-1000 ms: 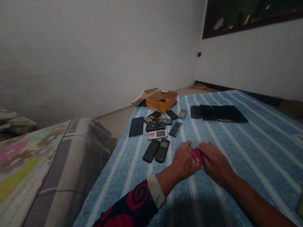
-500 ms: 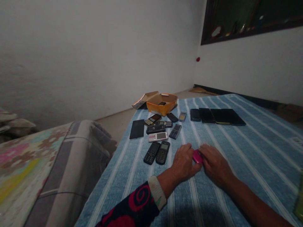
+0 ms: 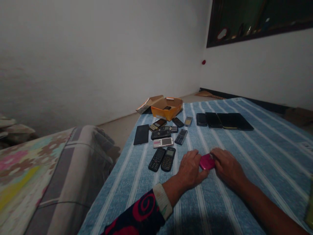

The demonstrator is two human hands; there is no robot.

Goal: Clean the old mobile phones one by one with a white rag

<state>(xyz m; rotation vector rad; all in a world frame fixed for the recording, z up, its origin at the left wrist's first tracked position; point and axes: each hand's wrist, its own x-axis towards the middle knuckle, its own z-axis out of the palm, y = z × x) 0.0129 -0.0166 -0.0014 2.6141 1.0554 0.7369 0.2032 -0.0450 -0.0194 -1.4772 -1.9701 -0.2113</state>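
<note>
Between my two hands is a shiny pink mobile phone (image 3: 206,162), low over the striped cloth. My left hand (image 3: 190,167) is closed on its left end, fingers behind and thumb along the near side. Curled fingers of my right hand (image 3: 227,166) grip the right end; their tips are partly hidden. Left of my left hand, two dark keypad phones (image 3: 168,159) lie side by side. Beyond them are a white-and-pink phone (image 3: 163,142), a black keypad phone (image 3: 160,134) and a grey phone (image 3: 181,136).
An open orange box (image 3: 166,112) with a dark phone inside stands at the far end. A row of dark flat devices (image 3: 223,120) lies at the right back. A black flat slab (image 3: 141,134) lies near the left edge. A cloth-covered piece (image 3: 80,156) stands further left.
My right hand has shifted slightly right, so more of the pink phone shows between the hands. My left hand has stayed almost in place.
</note>
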